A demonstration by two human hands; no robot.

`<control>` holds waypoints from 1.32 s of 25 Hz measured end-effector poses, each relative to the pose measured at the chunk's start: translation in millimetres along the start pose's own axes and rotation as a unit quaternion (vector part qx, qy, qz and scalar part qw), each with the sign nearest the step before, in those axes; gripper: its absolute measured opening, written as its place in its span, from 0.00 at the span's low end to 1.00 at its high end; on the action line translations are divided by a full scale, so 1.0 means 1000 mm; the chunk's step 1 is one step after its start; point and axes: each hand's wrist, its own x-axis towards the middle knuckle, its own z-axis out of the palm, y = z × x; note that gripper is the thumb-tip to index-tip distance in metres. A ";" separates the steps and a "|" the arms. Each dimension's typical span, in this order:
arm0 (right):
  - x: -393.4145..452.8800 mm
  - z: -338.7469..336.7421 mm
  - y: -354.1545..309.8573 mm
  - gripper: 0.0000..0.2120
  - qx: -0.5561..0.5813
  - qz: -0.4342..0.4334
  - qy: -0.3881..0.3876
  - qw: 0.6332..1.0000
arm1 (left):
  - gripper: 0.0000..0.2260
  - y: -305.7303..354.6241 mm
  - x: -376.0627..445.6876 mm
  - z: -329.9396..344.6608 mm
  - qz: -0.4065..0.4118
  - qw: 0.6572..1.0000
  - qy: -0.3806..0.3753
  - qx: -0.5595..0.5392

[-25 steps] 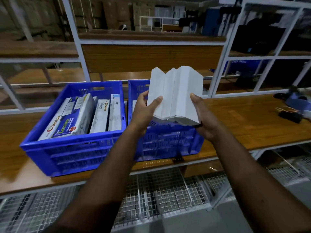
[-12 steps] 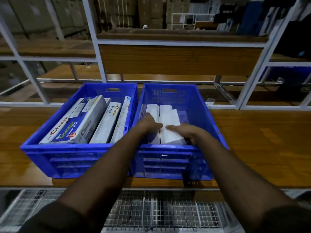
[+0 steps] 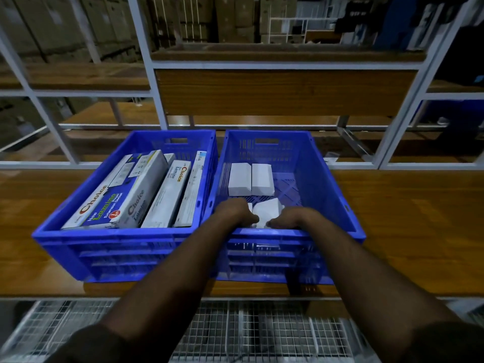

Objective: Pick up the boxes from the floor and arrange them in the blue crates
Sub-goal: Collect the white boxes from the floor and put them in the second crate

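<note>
Two blue crates stand side by side on a wooden shelf. The left crate [image 3: 110,238] holds several long "Choice" boxes [image 3: 117,197] lying at a slant. In the right crate [image 3: 337,195], two small white boxes [image 3: 250,179] lie side by side towards the back. Nearer the front wall lie more white boxes [image 3: 267,212], with my left hand [image 3: 235,212] and my right hand [image 3: 290,218] pressed against them from either side. Both hands are inside the crate, and the fingertips are partly hidden behind its front rim.
The wooden shelf [image 3: 408,226] stretches to either side of the crates. White metal rack uprights [image 3: 154,82] rise behind, with a wooden panel [image 3: 285,91] across the back. A wire mesh shelf [image 3: 262,334] lies below. Cartons are stacked in the dim background.
A second ago both hands held the stack of white boxes above the right crate. They lowered it inside, left two boxes at the back, and now hold the rest near the front wall.
</note>
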 end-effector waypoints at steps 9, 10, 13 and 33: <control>-0.009 0.009 0.001 0.16 0.108 0.019 0.363 0.925 | 0.11 -0.018 -0.030 -0.008 0.095 0.954 0.241 -0.150; -0.014 0.013 -0.005 0.15 0.118 -0.002 0.382 0.916 | 0.10 -0.021 -0.036 -0.010 0.094 0.942 0.273 -0.170; -0.029 0.027 -0.036 0.10 0.149 -0.064 0.401 0.902 | 0.10 -0.040 -0.059 -0.014 0.082 0.906 0.356 -0.212; -0.098 0.271 -0.237 0.09 0.091 -0.458 0.001 0.884 | 0.19 -0.265 -0.292 0.151 -0.334 0.776 0.445 -0.297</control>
